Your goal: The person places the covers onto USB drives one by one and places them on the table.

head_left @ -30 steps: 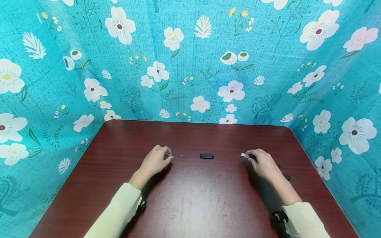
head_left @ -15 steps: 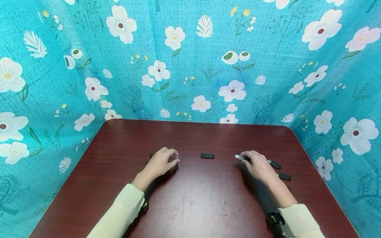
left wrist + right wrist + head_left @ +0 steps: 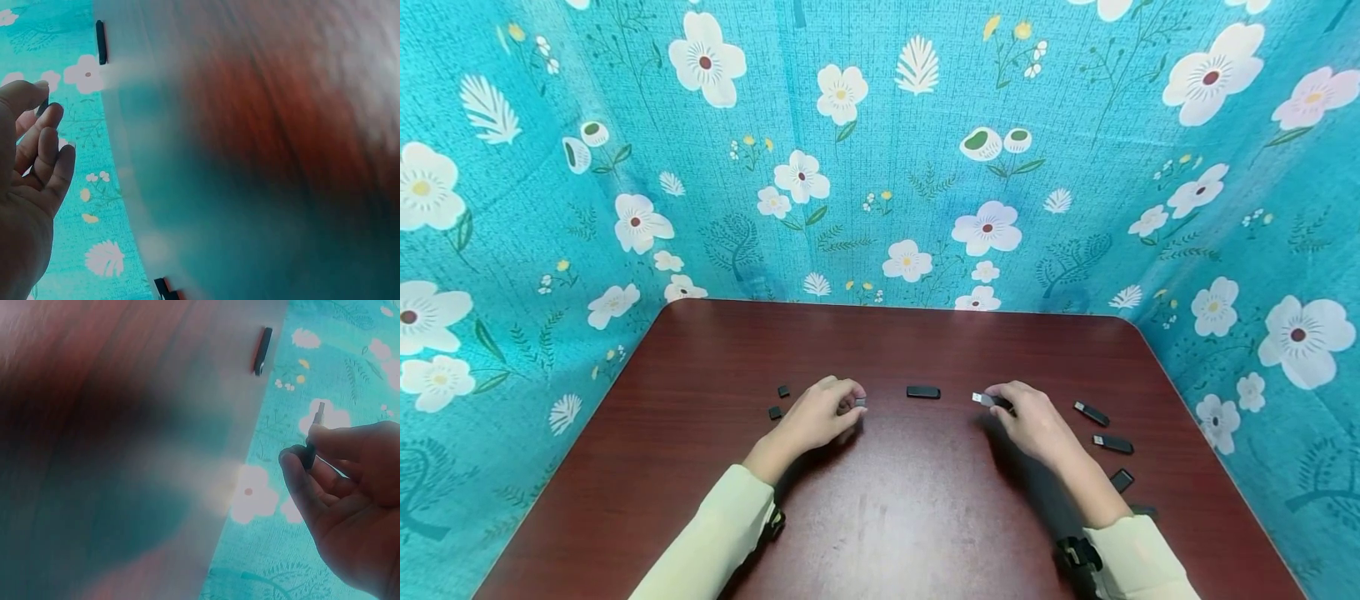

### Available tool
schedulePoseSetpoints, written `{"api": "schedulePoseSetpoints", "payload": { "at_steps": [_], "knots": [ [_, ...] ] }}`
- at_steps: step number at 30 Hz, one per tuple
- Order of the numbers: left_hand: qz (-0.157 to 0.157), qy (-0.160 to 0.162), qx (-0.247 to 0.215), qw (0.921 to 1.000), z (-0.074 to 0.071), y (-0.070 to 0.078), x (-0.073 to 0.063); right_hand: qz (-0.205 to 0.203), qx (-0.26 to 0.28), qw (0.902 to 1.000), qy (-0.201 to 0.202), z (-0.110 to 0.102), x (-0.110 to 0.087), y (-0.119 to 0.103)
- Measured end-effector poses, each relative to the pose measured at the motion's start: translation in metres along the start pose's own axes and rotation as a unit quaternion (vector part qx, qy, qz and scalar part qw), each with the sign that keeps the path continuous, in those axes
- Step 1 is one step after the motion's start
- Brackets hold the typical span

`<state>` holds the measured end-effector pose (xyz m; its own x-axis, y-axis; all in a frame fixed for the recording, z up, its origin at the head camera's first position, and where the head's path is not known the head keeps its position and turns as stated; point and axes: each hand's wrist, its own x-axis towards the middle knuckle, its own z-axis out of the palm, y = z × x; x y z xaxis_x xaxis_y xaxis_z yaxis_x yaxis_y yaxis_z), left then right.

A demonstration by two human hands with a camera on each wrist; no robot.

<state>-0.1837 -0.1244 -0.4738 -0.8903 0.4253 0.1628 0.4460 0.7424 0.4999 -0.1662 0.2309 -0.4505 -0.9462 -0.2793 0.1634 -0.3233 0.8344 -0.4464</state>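
My right hand (image 3: pixel 1033 421) pinches a black USB stick (image 3: pixel 310 453) between thumb and fingers. Its bare metal plug (image 3: pixel 981 399) points left, above the table. My left hand (image 3: pixel 820 412) holds a small dark piece (image 3: pixel 42 107), probably a USB cap, between thumb and forefinger; the fingers cover most of it. Between the two hands a black USB stick (image 3: pixel 922 392) lies flat, no metal plug showing. Two small black caps, a far one (image 3: pixel 783 391) and a nearer one (image 3: pixel 775 412), lie left of my left hand.
Right of my right arm lie several black USB sticks, among them an upper one (image 3: pixel 1092 413), a middle one (image 3: pixel 1112 443) and a lower one (image 3: pixel 1122 481). The dark red table (image 3: pixel 880 517) ends at a blue flowered curtain (image 3: pixel 880 167) behind and at both sides.
Both hands have come inward with their pieces, the left to the right and the right to the left. The small caps and the USB sticks behind the arms have come into view.
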Motion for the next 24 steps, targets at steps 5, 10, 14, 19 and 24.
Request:
{"api": "schedulePoseSetpoints", "payload": {
  "at_steps": [5, 10, 14, 19, 24],
  "knots": [
    [0.004, -0.006, -0.013, 0.9999, 0.003, 0.005, 0.002, -0.009, 0.002, 1.0, 0.0, 0.006, 0.0, -0.008],
    [0.015, -0.008, -0.023, 0.9996, 0.006, 0.009, 0.002, -0.02, 0.002, 0.9998, 0.005, 0.013, -0.001, -0.013],
    [0.028, -0.006, -0.027, 0.9992, 0.009, 0.011, 0.002, -0.024, 0.008, 0.9997, -0.001, 0.018, -0.001, -0.017],
    [0.039, -0.014, -0.031, 0.9987, 0.013, 0.014, 0.003, -0.027, 0.016, 0.9995, -0.002, 0.022, -0.002, -0.024],
    [0.037, -0.024, -0.026, 0.9987, 0.017, 0.016, 0.004, -0.033, 0.023, 0.9992, -0.005, 0.026, -0.002, -0.032]
  ]
}}
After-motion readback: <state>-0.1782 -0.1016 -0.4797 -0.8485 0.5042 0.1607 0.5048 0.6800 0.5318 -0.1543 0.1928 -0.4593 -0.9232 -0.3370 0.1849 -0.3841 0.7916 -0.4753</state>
